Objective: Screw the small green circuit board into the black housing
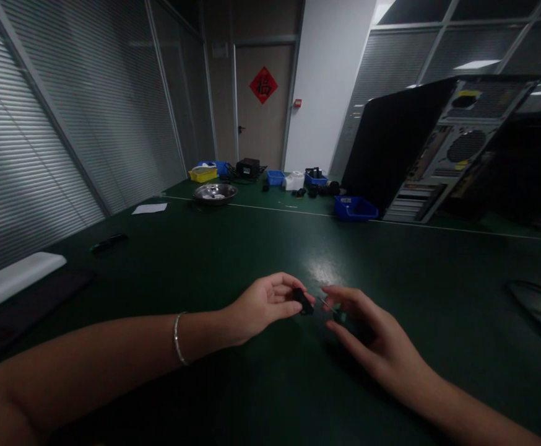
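Observation:
Between the thumb and fingers of my left hand is a small black block-like part; its exact kind is too dark to make out. Just to the right, my right hand curls around a small screwdriver with a thin metal shaft and a dark greenish handle. The shaft points left toward the black part, and I cannot tell whether its tip touches it. Part of the handle is hidden in the hand's shadow. Both hands are over the dark green table.
A black computer case stands tilted at the right, beside a blue bin. Farther back are a steel bowl, a yellow tray and a white device. Paper lies left; cables lie at the right edge.

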Tool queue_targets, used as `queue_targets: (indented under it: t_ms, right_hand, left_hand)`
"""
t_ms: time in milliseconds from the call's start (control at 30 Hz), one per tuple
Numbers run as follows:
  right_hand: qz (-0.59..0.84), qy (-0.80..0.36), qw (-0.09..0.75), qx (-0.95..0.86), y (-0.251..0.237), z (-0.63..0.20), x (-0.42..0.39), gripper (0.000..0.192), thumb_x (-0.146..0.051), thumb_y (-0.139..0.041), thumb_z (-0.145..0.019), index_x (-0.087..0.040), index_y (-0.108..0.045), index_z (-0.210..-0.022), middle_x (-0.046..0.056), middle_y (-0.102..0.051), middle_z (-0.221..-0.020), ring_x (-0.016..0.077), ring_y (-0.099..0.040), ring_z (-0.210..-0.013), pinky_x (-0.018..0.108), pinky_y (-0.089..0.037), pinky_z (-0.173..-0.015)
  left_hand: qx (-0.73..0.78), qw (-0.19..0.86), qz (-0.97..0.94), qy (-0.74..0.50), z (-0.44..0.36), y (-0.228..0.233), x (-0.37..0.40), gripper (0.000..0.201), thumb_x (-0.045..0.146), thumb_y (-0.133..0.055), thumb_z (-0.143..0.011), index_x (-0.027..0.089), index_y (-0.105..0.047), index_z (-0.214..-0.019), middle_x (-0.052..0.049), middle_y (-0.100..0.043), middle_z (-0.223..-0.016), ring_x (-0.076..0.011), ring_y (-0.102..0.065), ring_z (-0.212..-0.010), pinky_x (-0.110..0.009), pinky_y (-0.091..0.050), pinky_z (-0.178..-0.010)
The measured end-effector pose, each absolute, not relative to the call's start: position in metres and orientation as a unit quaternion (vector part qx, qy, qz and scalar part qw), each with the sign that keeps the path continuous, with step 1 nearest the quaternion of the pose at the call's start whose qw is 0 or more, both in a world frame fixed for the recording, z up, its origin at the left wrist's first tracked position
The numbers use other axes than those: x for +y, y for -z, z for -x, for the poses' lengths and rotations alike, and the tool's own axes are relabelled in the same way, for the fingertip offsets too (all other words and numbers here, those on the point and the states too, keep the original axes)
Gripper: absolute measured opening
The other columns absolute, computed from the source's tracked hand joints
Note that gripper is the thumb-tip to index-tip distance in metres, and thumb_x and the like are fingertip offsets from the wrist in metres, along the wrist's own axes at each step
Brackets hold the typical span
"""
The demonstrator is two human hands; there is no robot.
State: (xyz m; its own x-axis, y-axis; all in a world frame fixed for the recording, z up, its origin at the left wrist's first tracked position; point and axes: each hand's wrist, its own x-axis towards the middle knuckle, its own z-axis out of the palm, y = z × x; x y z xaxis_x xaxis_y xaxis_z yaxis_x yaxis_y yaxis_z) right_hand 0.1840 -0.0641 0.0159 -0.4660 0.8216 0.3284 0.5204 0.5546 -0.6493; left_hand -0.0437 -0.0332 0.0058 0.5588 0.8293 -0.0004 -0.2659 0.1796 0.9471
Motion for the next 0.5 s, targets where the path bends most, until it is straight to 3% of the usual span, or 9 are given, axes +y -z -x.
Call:
queue_targets:
  t_ms: [100, 267, 500]
  right_hand:
    - [0.395, -0.236, 0.3, -0.835, -0.014, -0.185, -0.065, 0.047, -0.023, -0.052, -0.091, -0.029, -0.038, -0.135, 0.007, -0.059, -0.116, 0.0211, -0.062, -0.098, 0.034, -0.056, -0.08]
    - [0.352, -0.246, 0.276, -0.86, -0.015, -0.186, -0.063, 0.035, -0.018, -0.042, -0.095, -0.028, -0.047, -0.128, 0.008, -0.057, -0.117, 0.0203, -0.059, -0.102, 0.035, -0.052, -0.088]
    - [0.352, -0.248, 0.274, -0.86, -0.016, -0.187, -0.06, 0.035, -0.017, -0.043, -0.095, -0.029, -0.049, -0.127, 0.007, -0.055, -0.114, 0.0191, -0.059, -0.101, 0.034, -0.052, -0.086]
  left_hand:
    - [0.288, 0.733, -0.488, -0.377, 0.044, -0.007, -0.031, 0.03, 0.008, -0.072, -0.074, 0.012, -0.057, -0.099, -0.01, -0.068, -0.106, -0.0176, -0.065, -0.101, -0.038, -0.044, -0.098]
    - [0.317, 0.741, -0.444, -0.391, 0.045, -0.009, -0.026, 0.032, 0.008, -0.077, -0.069, 0.012, -0.056, -0.093, -0.01, -0.069, -0.102, -0.0152, -0.068, -0.087, -0.036, -0.048, -0.089]
    - [0.307, 0.724, -0.477, -0.393, 0.048, -0.002, -0.022, 0.031, 0.012, -0.076, -0.071, 0.012, -0.067, -0.1, -0.007, -0.069, -0.102, -0.0151, -0.065, -0.095, -0.033, -0.046, -0.094]
